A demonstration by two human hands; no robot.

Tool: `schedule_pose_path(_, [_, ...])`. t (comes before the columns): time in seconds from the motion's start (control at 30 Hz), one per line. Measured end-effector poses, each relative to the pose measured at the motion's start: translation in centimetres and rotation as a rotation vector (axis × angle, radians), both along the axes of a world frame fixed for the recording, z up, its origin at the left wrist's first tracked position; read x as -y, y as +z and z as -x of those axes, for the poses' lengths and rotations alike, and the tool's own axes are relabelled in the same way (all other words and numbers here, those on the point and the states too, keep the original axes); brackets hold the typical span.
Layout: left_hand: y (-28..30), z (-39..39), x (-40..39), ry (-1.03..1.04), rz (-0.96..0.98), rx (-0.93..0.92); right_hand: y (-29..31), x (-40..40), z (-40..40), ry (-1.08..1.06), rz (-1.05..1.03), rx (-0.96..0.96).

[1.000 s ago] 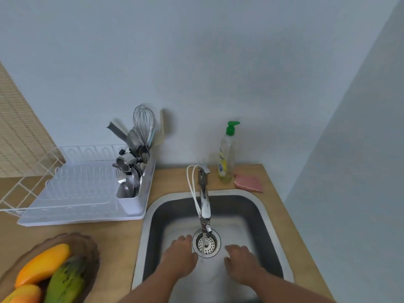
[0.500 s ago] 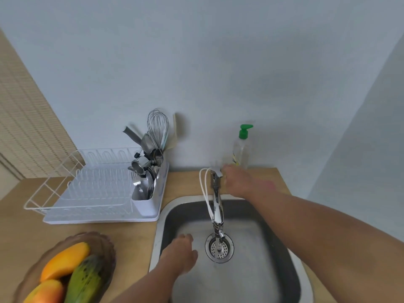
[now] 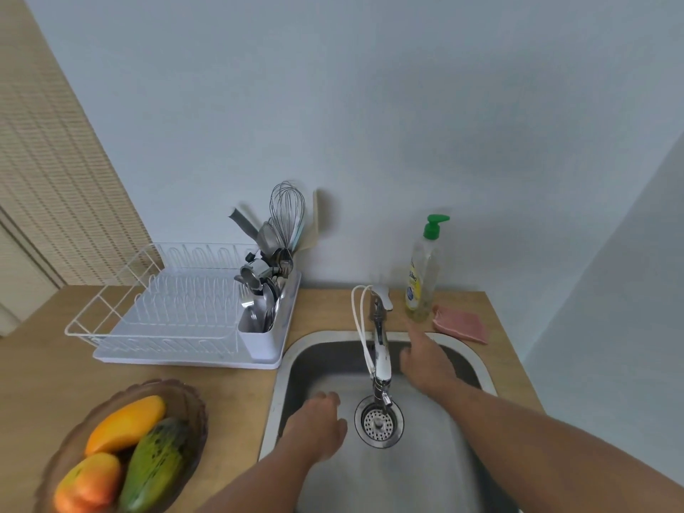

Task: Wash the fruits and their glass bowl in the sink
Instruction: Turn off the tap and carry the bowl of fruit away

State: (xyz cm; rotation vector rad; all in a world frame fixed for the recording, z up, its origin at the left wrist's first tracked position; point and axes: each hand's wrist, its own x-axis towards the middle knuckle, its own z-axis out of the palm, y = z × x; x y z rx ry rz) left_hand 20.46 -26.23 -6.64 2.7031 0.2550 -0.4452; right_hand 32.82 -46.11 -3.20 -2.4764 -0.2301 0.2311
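A brown glass bowl (image 3: 185, 401) stands on the wooden counter at the lower left. It holds an orange mango (image 3: 124, 423), a green mango (image 3: 155, 464) and a red-orange mango (image 3: 87, 483). The steel sink (image 3: 455, 457) fills the lower middle, with the tap (image 3: 381, 361) over its drain (image 3: 378, 423). My left hand (image 3: 314, 427) hovers palm down inside the basin, left of the drain, fingers apart and empty. My right hand (image 3: 425, 361) is over the basin's back right, just right of the tap spout, fingers loosely spread and holding nothing.
A white dish rack (image 3: 177, 320) with a cutlery holder and a whisk (image 3: 287, 216) stands left of the sink. A dish soap bottle (image 3: 422, 275) with a green pump and a pink sponge (image 3: 462, 323) sit behind the sink on the right. Walls close the back and right.
My right hand went from the basin up to the tap handle and has now come back down beside the spout. My left hand stayed in the basin. The view shifted left.
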Motion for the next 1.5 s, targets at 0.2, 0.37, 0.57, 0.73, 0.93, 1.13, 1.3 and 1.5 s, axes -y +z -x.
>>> schedule_pose_path(0.2, [-0.7,1.6,-0.4,-0.008,-0.007,-0.026,-7.6,1.9,8.5,0.021,0.228,-0.312])
schedule_pose_path(0.37, [0.2,3.8,-2.7,0.063,0.073,0.029,-7.5,-3.9,12.6,0.088,0.157,-0.332])
schedule_pose_path(0.57, [4.6,6.3,-9.3,0.236,0.018,0.207,-2.9,-15.1,12.4,0.270,0.063,-0.180])
schedule_pose_path(0.73, [7.4,10.6,-16.7,0.410,-0.026,0.266,1.6,-22.5,12.4,0.431,0.054,-0.113])
schedule_pose_path(0.93, [5.8,17.3,-24.8,0.817,-0.089,0.280,1.6,-27.7,13.1,0.534,0.141,-0.174])
schedule_pose_path(1.13, [4.2,20.9,-27.6,0.960,-0.071,0.191,0.1,-28.4,15.3,0.531,0.176,-0.143])
schedule_pose_path(1.3, [2.3,21.1,-28.9,1.014,0.050,0.232,-0.8,-29.0,16.1,0.484,0.124,-0.114])
schedule_pose_path(1.5, [2.0,20.6,-29.1,1.054,0.056,0.271,-1.0,-29.5,16.5,0.431,0.031,-0.091])
